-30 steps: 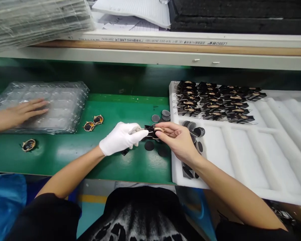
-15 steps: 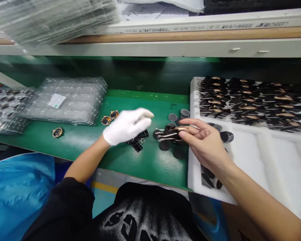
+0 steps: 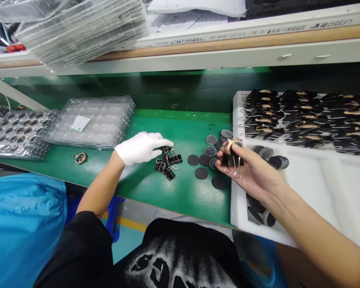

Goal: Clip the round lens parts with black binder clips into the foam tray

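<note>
OK, R hand has a gold-coloured case gripped btwn thumb & fingers, black binder clip w/ it, wire handles pointing down, by the L edge of the white foam tray. Gloved L hand is at the clip pile; can't tell if fingertips have one. Step in hand, I'd say: clip handling, case held meanwhile. Next move prob. calls for a neat pinch on one clip, as they overlap. Green tabletop is glossy; black discs lie btwn pile & foam tray. Clear plastic trays stacked off L, lone case in front. Behind: pale shelf w/ papers on top
</note>
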